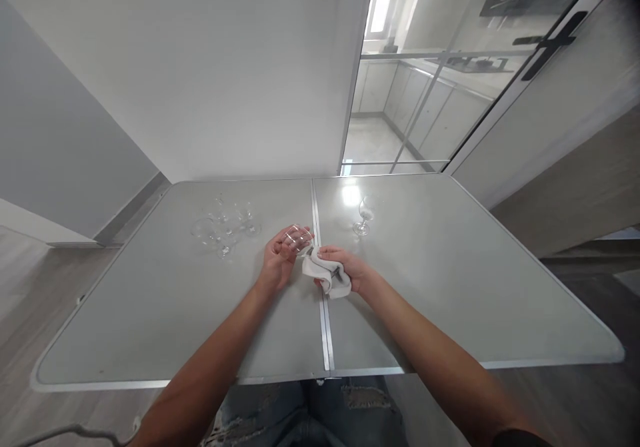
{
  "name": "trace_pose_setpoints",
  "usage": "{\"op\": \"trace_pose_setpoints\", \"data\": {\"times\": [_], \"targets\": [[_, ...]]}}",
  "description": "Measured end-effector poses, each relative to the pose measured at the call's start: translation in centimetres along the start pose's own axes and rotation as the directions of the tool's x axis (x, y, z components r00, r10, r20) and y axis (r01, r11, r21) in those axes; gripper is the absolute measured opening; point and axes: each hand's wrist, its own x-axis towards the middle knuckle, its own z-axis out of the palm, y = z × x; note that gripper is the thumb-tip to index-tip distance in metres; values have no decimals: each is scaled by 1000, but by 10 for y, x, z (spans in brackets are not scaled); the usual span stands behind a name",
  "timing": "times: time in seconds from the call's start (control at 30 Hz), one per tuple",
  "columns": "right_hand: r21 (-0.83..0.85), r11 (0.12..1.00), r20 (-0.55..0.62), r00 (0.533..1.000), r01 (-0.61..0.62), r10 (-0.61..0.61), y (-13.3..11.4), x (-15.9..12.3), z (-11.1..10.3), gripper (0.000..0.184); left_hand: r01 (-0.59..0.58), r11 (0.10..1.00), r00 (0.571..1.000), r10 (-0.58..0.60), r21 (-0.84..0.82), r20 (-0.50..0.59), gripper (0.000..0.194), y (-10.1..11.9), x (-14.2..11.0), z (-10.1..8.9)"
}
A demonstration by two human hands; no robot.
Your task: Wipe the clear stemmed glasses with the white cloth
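Note:
My left hand (278, 260) is wrapped round a clear wine glass (298, 239), held on its side above the middle of the grey table (160, 314). My right hand (346, 267) is closed on a white cloth (326, 275), bunched right next to the glass's rim. Both hands hover close together over the table's centre seam (324, 327).
Several clear stemmed glasses (225, 228) stand grouped on the left half of the table. One more wine glass (364, 216) stands alone on the right half. A white wall lies behind, with a glass sliding door (425, 100) to a kitchen at the right.

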Motion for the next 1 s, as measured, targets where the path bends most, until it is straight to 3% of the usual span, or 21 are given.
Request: {"op": "trace_pose_setpoints", "data": {"times": [0.07, 0.13, 0.17, 0.2, 0.23, 0.3, 0.37, 0.43, 0.5, 0.6, 0.63, 0.67, 0.7, 0.77, 0.83, 0.87, 0.93, 1.0], "targets": [[-364, 928, -101, 987, 76, -121, 1, 0, 2, 24, -17, 1000, 1000, 17, 16, -21, 59, -1, 2, 0], [-756, 644, -201, 894, 117, -400, 4, 1, 7, 18, -38, 999, 997, 40, 33, -61, 56, -3, 4, -1], [-850, 517, -213, 836, 97, -506, 5, 1, 10, 15, -48, 998, 996, 50, 34, -77, 57, -3, 5, -2], [-886, 457, -213, 805, 80, -553, 6, 1, 11, 14, -53, 998, 995, 55, 30, -85, 58, -3, 5, -2], [-873, 480, -217, 812, 87, -542, 6, 2, 11, 15, -47, 999, 995, 48, 21, -83, 59, -3, 5, -2], [-692, 710, -195, 913, 130, -357, 4, 2, 7, 23, -13, 1000, 999, 13, -3, -53, 61, -1, 2, -2], [-391, 916, -74, 989, 91, -130, 2, 1, 1, 33, 15, 1000, 1000, -15, -22, -15, 62, 1, 0, 0], [-298, 951, -26, 996, 78, -90, 2, 1, -2, 38, 17, 999, 1000, -17, -29, -8, 64, 3, -2, 1], [-529, 831, -124, 954, 170, -275, 4, 1, 0, 34, 0, 1000, 999, -1, -21, -38, 64, 3, -1, 2], [-900, 414, -153, 792, 136, -591, 10, 4, 8, 20, -22, 1000, 997, 22, -3, -76, 65, 2, 2, 0], [-937, 335, -138, 774, 101, -618, 12, 5, 9, 18, -23, 1000, 997, 23, 0, -80, 66, 2, 3, -1], [-943, 322, -134, 781, 89, -610, 12, 7, 10, 17, -18, 1000, 997, 18, 2, -80, 66, 2, 4, -3], [-923, 371, -139, 807, 105, -574, 13, 9, 10, 18, -9, 1000, 997, 9, 3, -78, 65, 1, 4, -4], [-766, 619, -180, 865, 176, -469, 11, 12, 7, 28, 6, 1000, 998, -6, 5, -65, 63, 1, 5, -6], [-438, 874, -229, 914, 210, -335, 10, 15, 5, 36, 4, 1000, 999, -4, 5, -43, 61, 1, 5, -7], [-255, 946, -251, 931, 201, -266, 10, 16, 5, 37, -2, 1000, 999, 2, 5, -37, 60, 1, 5, -7], [39, 983, -286, 945, 178, -160, 10, 18, 6, 36, -11, 1000, 999, 12, 9, -40, 60, 1, 4, -6], [201, 957, -345, 930, 208, -130, 12, 19, 6, 36, -17, 1000, 998, 18, 16, -56, 61, 2, 4, -5]]}}
